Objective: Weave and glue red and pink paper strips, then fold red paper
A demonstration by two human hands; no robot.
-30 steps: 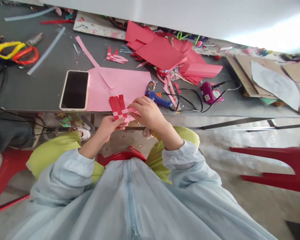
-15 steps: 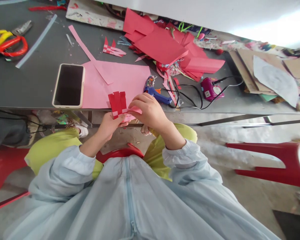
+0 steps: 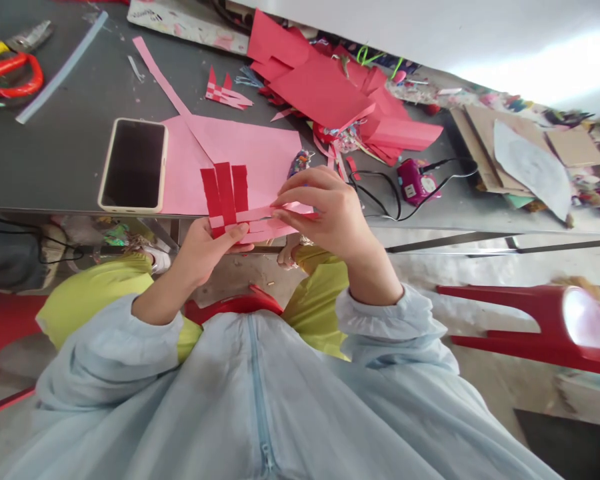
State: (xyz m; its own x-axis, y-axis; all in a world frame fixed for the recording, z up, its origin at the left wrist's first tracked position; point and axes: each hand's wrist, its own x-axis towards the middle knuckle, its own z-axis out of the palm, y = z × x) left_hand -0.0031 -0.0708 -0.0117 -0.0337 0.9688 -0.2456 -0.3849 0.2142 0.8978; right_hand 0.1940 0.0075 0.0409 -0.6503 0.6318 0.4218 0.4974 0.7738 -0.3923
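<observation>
While the left hand (image 3: 200, 257) is gripping the woven corner of the paper (image 3: 224, 190), left of the frame's centre, the right hand (image 3: 337, 210) is pinching a pink strip (image 3: 255, 214). To my eye, this step is calling for a gentle, flat pull, the left thumb holding the weave snug. Behind the right hand, the glue gun (image 3: 300, 162) is lying half hidden, crowding that side; the phone (image 3: 134, 165) is resting on the bench (image 3: 70, 160) at middle left, red sheets (image 3: 323, 93) are piling at upper centre.
</observation>
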